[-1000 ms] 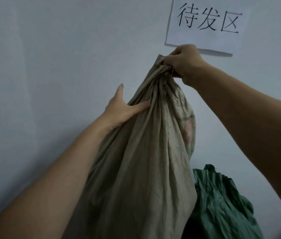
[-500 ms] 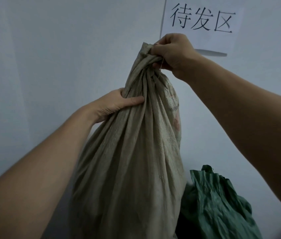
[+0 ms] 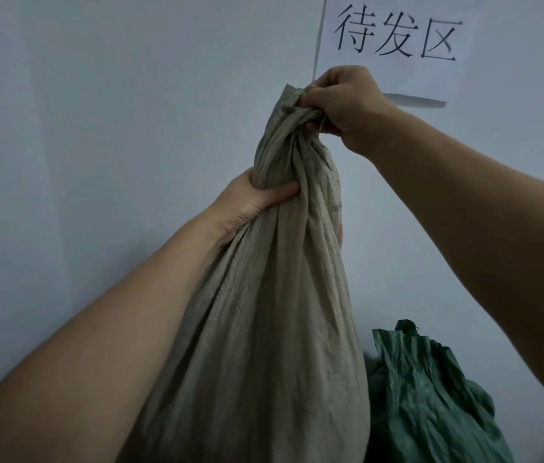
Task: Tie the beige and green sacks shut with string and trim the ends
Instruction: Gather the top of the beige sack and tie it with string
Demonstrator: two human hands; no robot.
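Now the beige sack (image 3: pixel 263 329) is held at two points along its gathered neck. The top of the bunched mouth is clenched in the right hand (image 3: pixel 344 101), fingers curled tight round the twisted fabric. Lower down, the neck is gripped by the left hand (image 3: pixel 253 198), with the thumb laid across the front folds. A second ago that left hand was spread flat against the side of the sack; since then it has been closed round the cloth beneath the right hand, and the neck between the two grips has been drawn narrower. By that change the mouth is judged to be gathered and steadied for binding, though no knot is yet seen. A fine pale strand (image 3: pixel 322 123), possibly the string, is glimpsed under the right hand's fingers, but it is too thin to be named with certainty. Two sacks are counted: the one beige sack between the hands, and one green sack (image 3: pixel 430 396), slumped below the right forearm and well apart from both hands, its mouth untouched. One paper sign (image 3: pixel 397 45) bearing three characters is fixed to the wall (image 3: pixel 97 128) just behind the right hand. No cutting tool is seen.
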